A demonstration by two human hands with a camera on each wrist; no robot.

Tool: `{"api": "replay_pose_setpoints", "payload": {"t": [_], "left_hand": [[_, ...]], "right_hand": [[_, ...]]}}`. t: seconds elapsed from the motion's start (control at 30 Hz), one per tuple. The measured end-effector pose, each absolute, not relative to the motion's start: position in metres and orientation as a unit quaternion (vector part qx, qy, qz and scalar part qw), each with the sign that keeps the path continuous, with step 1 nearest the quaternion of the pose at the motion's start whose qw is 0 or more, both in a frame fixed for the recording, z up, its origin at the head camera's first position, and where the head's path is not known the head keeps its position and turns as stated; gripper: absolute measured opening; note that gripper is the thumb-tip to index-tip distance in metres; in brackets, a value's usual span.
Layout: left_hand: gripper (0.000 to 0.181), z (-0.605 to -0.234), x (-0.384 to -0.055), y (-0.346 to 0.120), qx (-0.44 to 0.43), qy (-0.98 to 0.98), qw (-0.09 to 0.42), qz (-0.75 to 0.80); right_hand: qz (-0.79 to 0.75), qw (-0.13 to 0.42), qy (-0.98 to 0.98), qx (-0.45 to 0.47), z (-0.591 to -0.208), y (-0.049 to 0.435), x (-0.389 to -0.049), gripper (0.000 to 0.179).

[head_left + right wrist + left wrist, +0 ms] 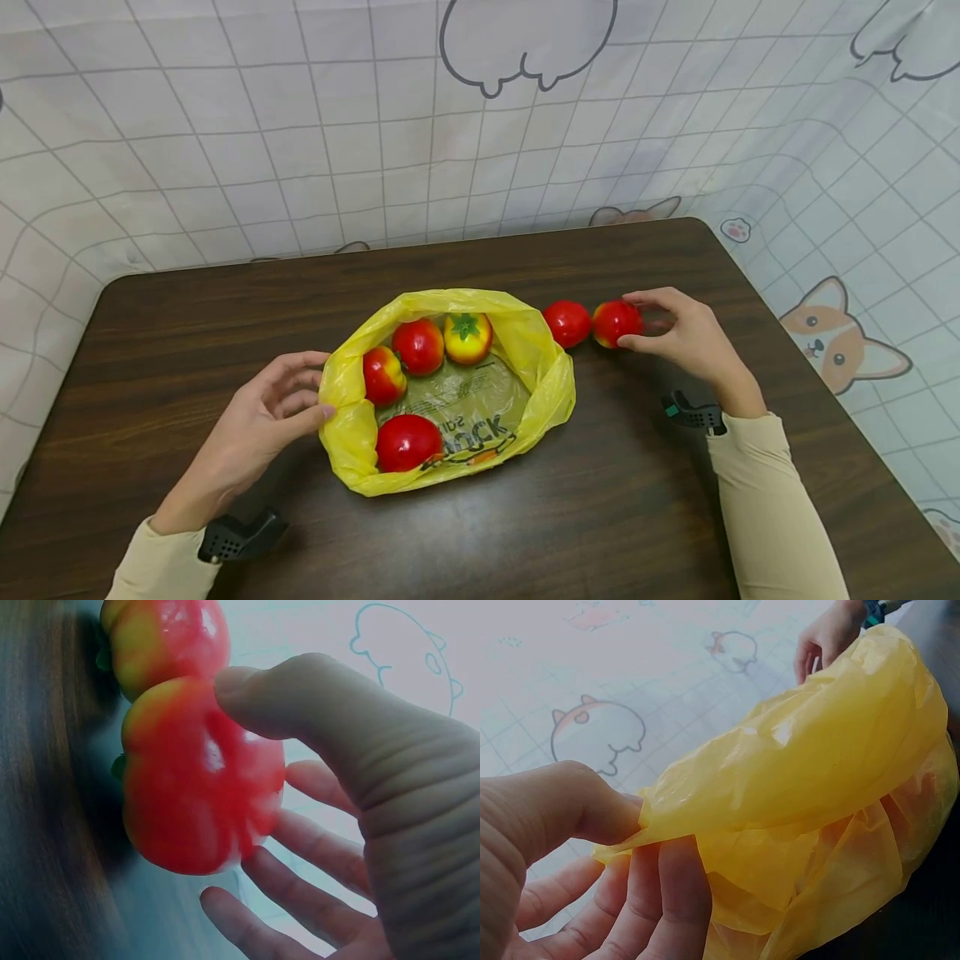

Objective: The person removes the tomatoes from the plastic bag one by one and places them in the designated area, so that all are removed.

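Observation:
A yellow plastic bag point(551, 400) lies wide-mouthed on the table, with several glossy red and yellow tomatoes point(417, 347) inside it. My left hand point(266, 425) pinches the bag's left rim between thumb and fingers; in the left wrist view the thin plastic point(780, 772) is stretched from that grip. Right of the bag, my right hand point(678, 333) holds a red tomato point(617, 323), thumb on one side and fingertips on the other. Against it sits a second tomato point(567, 324), beside the bag's right edge. The right wrist view shows the held tomato point(202, 787) touching its neighbour point(169, 641).
Everything rests on a dark wood-grain table point(637, 508) with rounded far corners. A white gridded cloth point(300, 142) printed with cartoon dogs hangs behind it and along the right side. Each wrist bears a black camera mount point(243, 536).

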State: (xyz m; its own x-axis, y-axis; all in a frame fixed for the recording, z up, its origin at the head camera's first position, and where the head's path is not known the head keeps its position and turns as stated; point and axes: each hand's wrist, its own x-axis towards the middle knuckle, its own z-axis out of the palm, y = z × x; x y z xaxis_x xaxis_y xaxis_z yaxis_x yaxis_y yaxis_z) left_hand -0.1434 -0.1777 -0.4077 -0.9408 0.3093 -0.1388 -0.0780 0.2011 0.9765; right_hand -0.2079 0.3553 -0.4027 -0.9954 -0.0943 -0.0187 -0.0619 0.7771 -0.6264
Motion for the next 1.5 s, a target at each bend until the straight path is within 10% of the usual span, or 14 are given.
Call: {"api": "replay_pose_setpoints", "payload": {"t": [0.83,1.5], "left_hand": [[0.060,-0.404,-0.141,-0.178,0.062,0.762,0.159,0.625],[0.061,-0.401,-0.144,-0.175,0.055,0.766,0.170,0.618]], "right_hand": [[-0.373,-0.130,0.907,-0.147,-0.367,0.311,-0.189,0.052],[-0.393,-0.078,0.867,-0.297,-0.366,0.224,-0.187,0.051]]}}
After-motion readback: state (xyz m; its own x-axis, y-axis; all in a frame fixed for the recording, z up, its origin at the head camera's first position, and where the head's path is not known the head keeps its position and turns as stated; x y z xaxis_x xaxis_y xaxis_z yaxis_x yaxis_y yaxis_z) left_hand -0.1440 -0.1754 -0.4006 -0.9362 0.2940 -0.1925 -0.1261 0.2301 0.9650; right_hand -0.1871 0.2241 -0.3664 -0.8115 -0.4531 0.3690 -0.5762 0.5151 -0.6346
